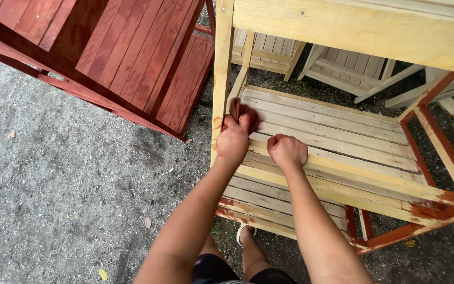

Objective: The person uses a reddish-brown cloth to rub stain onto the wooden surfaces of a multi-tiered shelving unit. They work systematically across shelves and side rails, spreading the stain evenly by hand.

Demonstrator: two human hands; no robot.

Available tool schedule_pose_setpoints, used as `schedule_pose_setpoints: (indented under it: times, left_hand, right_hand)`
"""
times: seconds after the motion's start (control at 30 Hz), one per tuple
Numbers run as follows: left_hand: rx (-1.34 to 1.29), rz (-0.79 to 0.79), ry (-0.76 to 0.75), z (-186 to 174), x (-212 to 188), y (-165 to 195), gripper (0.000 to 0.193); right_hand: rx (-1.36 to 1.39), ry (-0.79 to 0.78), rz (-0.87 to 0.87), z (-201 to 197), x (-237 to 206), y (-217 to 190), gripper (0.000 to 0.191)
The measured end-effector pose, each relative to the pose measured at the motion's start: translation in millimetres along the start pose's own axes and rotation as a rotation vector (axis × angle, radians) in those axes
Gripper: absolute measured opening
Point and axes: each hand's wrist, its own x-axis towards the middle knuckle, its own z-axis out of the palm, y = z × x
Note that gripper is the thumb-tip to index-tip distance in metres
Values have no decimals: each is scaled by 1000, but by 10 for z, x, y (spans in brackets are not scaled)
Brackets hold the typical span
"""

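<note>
Both forearms reach up from the bottom edge. Right hand point(287, 150) is balled into a fist, knuckles resting on a slat of the pale wooden shelf rack point(342, 142), gripping nothing visible. Left hand point(233, 139) is closed around a reddish-brown stained rag point(243, 113), pressed against the rack's near-left corner by the upright post point(222, 63). Farther back sits a red-stained slatted rack point(132, 47) on the gravel.
</note>
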Motion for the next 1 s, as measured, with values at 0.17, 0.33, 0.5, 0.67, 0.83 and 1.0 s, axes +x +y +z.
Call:
schedule_pose_setpoints:
  times: [0.17, 0.33, 0.5, 0.67, 0.83, 1.0]
  left_hand:
    - [14, 87, -23, 70, -26, -154, 21]
    - [-302, -3, 48, -106, -267, -327, 34]
    - [-211, -42, 6, -105, -229, -223, 28]
    - [-88, -78, -39, -75, 151, -2, 27]
    - [-183, -55, 106, -23, 326, 12, 29]
    - [-407, -44, 386, 28, 488, -20, 21]
  right_hand:
    - [45, 45, -39, -176, -41, -56, 34]
    - [74, 40, -55, -135, -39, -77, 35]
    - [47, 13, -59, -98, -37, -76, 35]
    - [28, 13, -88, -86, -41, -42, 38]
    - [20, -10, -76, -109, -74, -56, 40]
    - [26, -55, -72, -139, -107, -94, 41]
